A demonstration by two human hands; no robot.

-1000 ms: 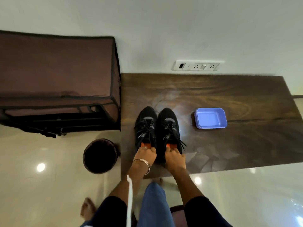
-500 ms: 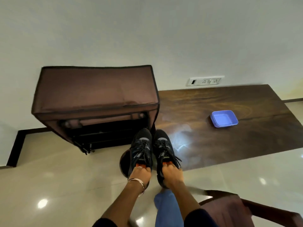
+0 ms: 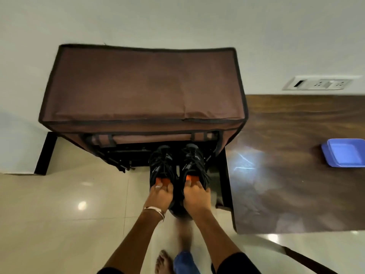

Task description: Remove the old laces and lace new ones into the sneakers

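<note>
Glossy cream floor tiles [image 3: 59,204] with ceiling-light glints; pale wall [image 3: 177,20] behind, dark skirting at its foot. Against the wall, a brown fabric-covered shoe rack [image 3: 142,86], black piping on the edges, front flap rolled up and strapped, dark metal frame visible underneath. To the right, a dark wood-grain tabletop [image 3: 296,165], polished, reflecting light. On it, at the frame's right edge, a shallow blue plastic tray [image 3: 345,153], rectangular with rounded corners. White socket strip [image 3: 318,83] on the wall above the tabletop.

Two black sneakers [image 3: 175,165] held side by side in the air at the rack's open front, toes pointing into it, black laces [image 3: 164,163] threaded, orange lining showing at the openings. Left hand [image 3: 161,196] grips the left shoe's heel, fingers curled into the opening; a ring and a thin metal bangle [image 3: 155,211] show. Right hand [image 3: 195,196] grips the right shoe's heel likewise. Bare foot [image 3: 164,262] and blue trouser leg on the tiles below.
</note>
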